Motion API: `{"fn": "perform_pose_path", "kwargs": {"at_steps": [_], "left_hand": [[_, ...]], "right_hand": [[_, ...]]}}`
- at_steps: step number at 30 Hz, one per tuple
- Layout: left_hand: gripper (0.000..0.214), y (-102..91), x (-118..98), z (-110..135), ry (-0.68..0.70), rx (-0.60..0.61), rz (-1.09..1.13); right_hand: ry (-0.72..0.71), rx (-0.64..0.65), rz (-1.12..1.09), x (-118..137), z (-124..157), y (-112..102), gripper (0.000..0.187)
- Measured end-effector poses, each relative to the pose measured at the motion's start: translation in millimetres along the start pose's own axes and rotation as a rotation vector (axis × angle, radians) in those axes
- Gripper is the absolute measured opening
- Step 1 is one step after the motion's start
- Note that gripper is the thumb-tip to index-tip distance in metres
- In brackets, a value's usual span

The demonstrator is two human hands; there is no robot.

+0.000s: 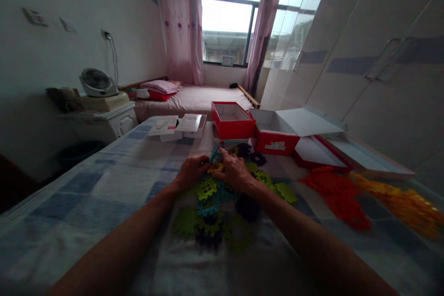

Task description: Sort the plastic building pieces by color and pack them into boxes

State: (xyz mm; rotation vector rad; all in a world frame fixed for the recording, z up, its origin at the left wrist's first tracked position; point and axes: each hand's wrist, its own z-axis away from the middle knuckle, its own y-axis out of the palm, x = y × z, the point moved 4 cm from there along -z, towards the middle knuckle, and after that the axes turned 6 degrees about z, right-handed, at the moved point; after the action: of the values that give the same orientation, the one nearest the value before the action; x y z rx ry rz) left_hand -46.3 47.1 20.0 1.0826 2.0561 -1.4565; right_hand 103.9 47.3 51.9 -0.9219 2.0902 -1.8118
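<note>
My left hand (191, 171) and my right hand (236, 172) meet over a heap of flat, toothed plastic tiles (215, 208) in green, teal, yellow and dark purple, lying on a blue-and-white checked cloth (104, 185). Both hands have their fingers curled round a small cluster of tiles (215, 159), a teal piece on top and a yellow-orange one below. The fingertips are partly hidden by the tiles. More green tiles (277, 188) lie just right of my right wrist.
A pile of red tiles (335, 194) and a pile of orange-yellow tiles (402, 203) lie at the right. Open red boxes (233, 120) (277, 136) and white boxes (178, 126) stand behind. A bed (194, 97), a nightstand with a fan (98, 84) and wardrobe doors (364, 64) surround the surface.
</note>
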Motion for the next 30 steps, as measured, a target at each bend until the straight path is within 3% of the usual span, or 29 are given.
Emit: {"fn": "perform_pose_path", "kwargs": {"at_steps": [4,7,11,14,18,22,24,26,30], "left_hand": [[0.021,-3.9,4,-1,-0.075,-0.117,0.058],[0.02,-8.2,5,-2,-0.122,-0.198,0.091],[0.019,-10.5,6,-3,-0.158,-0.226,0.101],[0.018,-10.6,6,-2,-0.163,-0.22,0.101],[0.018,-11.1,6,-2,-0.172,-0.217,0.086],[0.019,-10.8,8,-1,-0.184,-0.208,0.062],[0.021,-10.5,9,-1,-0.189,-0.201,0.047],[0.023,-10.1,9,-1,-0.194,-0.185,0.034],[0.028,-10.4,5,0,-0.197,-0.139,0.037]], "right_hand": [[-0.005,-0.091,0.013,-11,1,-12,0.04],[0.137,-0.183,0.08,-39,-5,-28,0.039],[0.255,-0.175,0.188,-65,-16,-32,0.039],[0.17,-0.138,0.217,-56,-16,-26,0.033],[-0.055,-0.081,0.224,-28,-3,-21,0.029],[-0.2,-0.106,0.132,-20,25,-42,0.029],[-0.116,-0.217,0.022,-36,46,-64,0.029],[0.069,-0.357,-0.047,-66,74,-89,0.031],[0.515,-0.588,-0.074,-161,151,-125,0.038]]}}
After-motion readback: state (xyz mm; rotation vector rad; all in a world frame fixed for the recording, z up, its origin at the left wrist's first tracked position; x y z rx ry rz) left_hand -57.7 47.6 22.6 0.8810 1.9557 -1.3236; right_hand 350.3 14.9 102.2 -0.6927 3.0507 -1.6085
